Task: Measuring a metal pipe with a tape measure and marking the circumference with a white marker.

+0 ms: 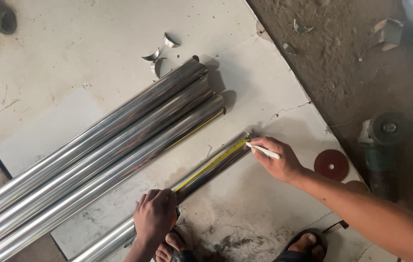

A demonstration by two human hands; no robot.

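- Two hands work one polished steel tube (167, 194), which lies diagonally on the pale floor sheet (61, 63), apart from the other tubes.
- Right hand (278, 157) pinches a white marker (263, 151) between thumb and fingers, tip set at the tube's far end, beside the end of the yellow tape measure (211, 165); this grip puts the tip right against the tape's scale.
- Left hand (155, 216) is clenched down over the tube and the tape lower along its length, apparently pinning the tape taut and flat so it follows the tube's crown; whether it also holds the tape's case I cannot tell.
- Bare toes (167, 245) rest by the tube under that hand, seemingly steadying it against rolling; a sandalled foot (303, 245) stands further right.
- Three long steel tubes (95, 155) lie bundled side by side to the left, touching, their ends notched.
- Small curved metal offcuts (160, 51) are scattered beyond those ends.
- Well to the right, on the darker ground, sits an angle grinder (381, 145) with a reddish abrasive disc (331, 165) beside it.
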